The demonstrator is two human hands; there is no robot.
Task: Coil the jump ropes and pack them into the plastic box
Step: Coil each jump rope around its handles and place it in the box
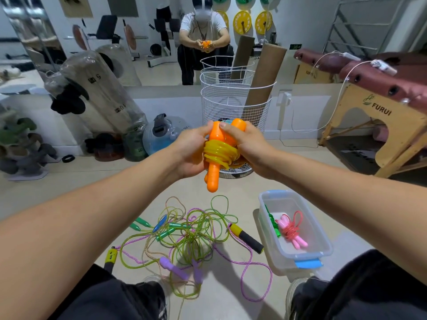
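Gym or fitness studio, storage corner. Wall mirror (97, 42) along the back reflects a weight bench (107, 31) and yellow and green weight plates (241, 21) hung on a wall. Plastic-wrapped punching bag (101, 98) leans against the mirror base. Maroon padded massage table (381, 88), folded, marked FURUI, at right. White wire basket (233, 107) holds cardboard tubes (265, 75). Pale smooth floor (69, 192).

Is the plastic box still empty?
No, the plastic box on the floor already holds a coiled pink jump rope and a green one beside it.
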